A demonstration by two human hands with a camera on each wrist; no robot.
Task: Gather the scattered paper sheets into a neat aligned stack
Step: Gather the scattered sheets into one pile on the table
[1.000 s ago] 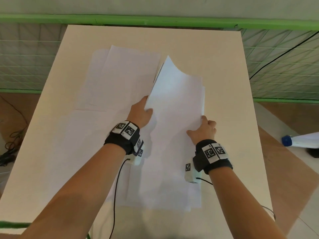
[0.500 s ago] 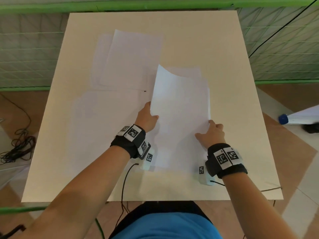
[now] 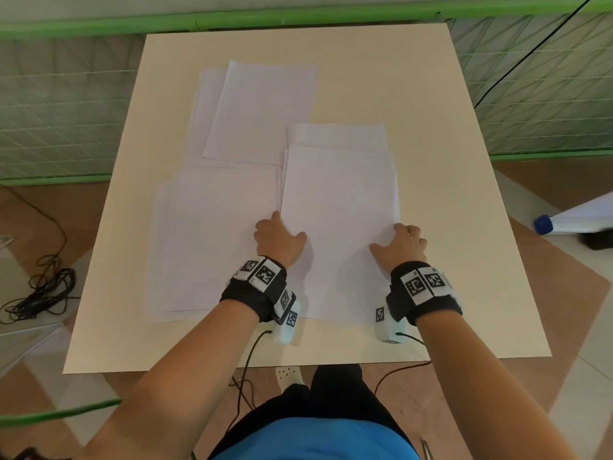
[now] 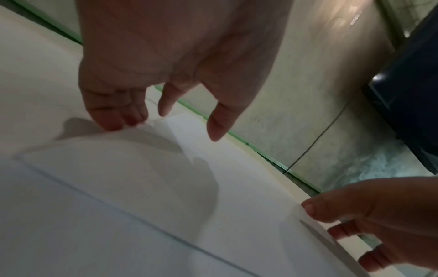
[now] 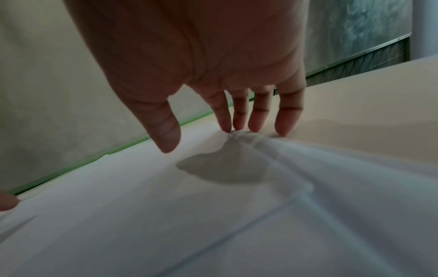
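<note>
A pile of white sheets [image 3: 338, 207] lies flat on the right half of the cream table [image 3: 431, 94], its edges slightly staggered. My left hand [image 3: 278, 235] sits at the pile's left edge. In the left wrist view the fingers [image 4: 113, 121] touch the top sheet's edge [image 4: 118, 159] while the thumb hovers above the paper. My right hand [image 3: 403, 242] sits at the pile's right edge. Its fingertips [image 5: 255, 123] press down at that edge and its thumb is off the sheet [image 5: 166, 206]. More loose sheets lie at the far left [image 3: 262, 107] and near left [image 3: 212, 240].
A green rail and netting [image 3: 66, 94] surround the table. A black cable coil [image 3: 39, 293] lies on the floor to the left. A white bottle with a blue cap [image 3: 544, 224] sits to the right. Wrist-camera cables hang over the near table edge [image 3: 245, 360].
The sheet that both hands held up and curved now lies flat on the right pile. Both hands came down with it to its left and right edges.
</note>
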